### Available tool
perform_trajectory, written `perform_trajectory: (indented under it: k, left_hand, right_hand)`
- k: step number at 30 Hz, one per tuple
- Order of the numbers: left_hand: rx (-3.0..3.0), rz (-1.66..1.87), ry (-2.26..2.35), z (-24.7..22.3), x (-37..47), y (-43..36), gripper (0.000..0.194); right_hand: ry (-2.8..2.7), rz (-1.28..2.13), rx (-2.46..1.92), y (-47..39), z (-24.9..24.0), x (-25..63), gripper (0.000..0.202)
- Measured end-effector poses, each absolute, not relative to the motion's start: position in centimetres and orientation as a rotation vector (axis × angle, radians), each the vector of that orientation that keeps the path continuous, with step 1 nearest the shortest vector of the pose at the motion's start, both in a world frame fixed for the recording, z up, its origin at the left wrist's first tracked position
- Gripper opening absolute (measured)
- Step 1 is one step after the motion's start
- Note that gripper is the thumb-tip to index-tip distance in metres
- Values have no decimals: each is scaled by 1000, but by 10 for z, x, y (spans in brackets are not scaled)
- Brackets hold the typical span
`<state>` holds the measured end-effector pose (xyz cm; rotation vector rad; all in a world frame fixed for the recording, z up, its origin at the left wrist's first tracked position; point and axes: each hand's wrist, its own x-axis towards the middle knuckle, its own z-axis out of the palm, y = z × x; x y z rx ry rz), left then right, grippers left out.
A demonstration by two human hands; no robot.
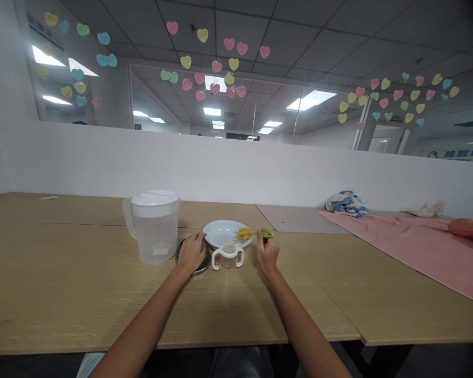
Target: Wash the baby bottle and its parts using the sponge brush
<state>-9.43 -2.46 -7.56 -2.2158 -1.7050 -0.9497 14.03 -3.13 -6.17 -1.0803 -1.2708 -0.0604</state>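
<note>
My right hand [267, 251] is closed around the green handle of a cleaning brush [244, 233]. Its shaggy yellow head lies over the right side of a white plate [220, 229]. My left hand [192, 253] lies over a round, dark metal dish [201, 269], fingers stretched toward the plate's left rim; whether the fingertips touch that rim is unclear. Between my hands, in front of the plate, stands a clear baby bottle [228, 259] with two white handles, upright and partly covering the plate's near edge.
Left of my left hand stands a translucent lidded pitcher [156, 231]. A pink cloth [402, 239] covers the table's right side, with a crumpled blue-and-white cloth [347, 203] at its far edge. A white wall [240, 168] closes off the wooden table [82, 294] behind.
</note>
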Motion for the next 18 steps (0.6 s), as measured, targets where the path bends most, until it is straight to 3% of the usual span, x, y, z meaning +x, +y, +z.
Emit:
perform_trajectory:
  k: [9, 18]
  left_hand:
    - [-2205, -966, -1664, -75, -93, -26, 35]
    - [-2260, -969, -1563, -77, -91, -25, 33]
  right_hand:
    - [-1375, 223, -1019, -26, -59, 142, 33]
    - [-1194, 903, -818, -19, -60, 127, 34]
